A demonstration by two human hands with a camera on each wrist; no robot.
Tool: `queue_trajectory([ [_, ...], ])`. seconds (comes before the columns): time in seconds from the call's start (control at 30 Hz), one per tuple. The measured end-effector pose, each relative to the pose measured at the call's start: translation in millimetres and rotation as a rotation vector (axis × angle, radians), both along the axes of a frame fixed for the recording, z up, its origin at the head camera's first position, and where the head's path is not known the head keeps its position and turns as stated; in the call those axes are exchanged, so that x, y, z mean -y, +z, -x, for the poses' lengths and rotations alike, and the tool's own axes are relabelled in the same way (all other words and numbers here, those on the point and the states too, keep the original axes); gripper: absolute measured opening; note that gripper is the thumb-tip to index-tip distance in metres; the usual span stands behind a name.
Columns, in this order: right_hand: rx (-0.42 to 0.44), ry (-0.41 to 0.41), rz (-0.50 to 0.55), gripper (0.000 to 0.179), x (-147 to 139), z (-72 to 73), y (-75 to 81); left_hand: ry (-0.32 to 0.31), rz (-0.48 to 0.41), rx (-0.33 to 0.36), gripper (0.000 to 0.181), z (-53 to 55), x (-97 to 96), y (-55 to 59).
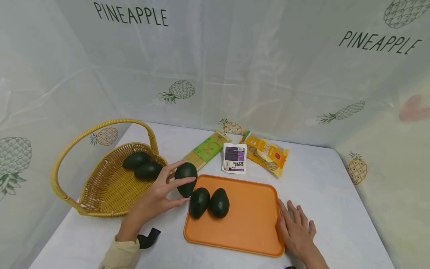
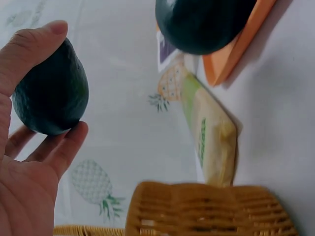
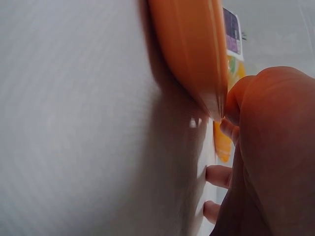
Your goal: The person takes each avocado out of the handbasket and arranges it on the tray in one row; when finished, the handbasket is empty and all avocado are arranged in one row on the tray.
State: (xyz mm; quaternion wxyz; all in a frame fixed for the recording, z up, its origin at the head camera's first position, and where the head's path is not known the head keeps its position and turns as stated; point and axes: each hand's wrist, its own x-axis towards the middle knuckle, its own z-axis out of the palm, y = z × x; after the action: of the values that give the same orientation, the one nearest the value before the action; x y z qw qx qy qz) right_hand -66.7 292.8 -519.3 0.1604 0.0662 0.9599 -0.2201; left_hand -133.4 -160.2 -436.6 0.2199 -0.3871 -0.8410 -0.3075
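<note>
Between thumb and fingers, my left hand (image 1: 158,196) grips a dark green avocado (image 1: 186,179) over the left edge of the orange tray (image 1: 252,216). The left wrist view shows this avocado (image 2: 51,93) between the thumb and the fingertips. Two more avocados, one (image 1: 199,203) nearer the left rim and another (image 1: 219,203) beside it, lie on the tray. At the tray's right edge rests my right hand (image 1: 297,231), its thumb against the rim and its other fingertips on the table. In the right wrist view the tray (image 3: 192,44) stands close to that hand.
A yellow wicker basket (image 1: 114,194) with a tall handle holds two avocados (image 1: 136,160) on the left. Behind the tray lie a green-labelled noodle pack (image 1: 208,149), a white and purple packet (image 1: 234,158) and a yellow food bag (image 1: 265,152). A pineapple-print curtain (image 1: 235,74) hangs behind.
</note>
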Motion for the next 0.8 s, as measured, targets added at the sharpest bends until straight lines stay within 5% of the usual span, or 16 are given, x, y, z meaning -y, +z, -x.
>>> queue_trajectory([
  [0.8, 0.032, -0.014, -0.011, 0.064, 0.5, 1.9, -1.0, -0.121, 0.072, 0.062, 0.068, -1.8, -39.0, -2.9],
])
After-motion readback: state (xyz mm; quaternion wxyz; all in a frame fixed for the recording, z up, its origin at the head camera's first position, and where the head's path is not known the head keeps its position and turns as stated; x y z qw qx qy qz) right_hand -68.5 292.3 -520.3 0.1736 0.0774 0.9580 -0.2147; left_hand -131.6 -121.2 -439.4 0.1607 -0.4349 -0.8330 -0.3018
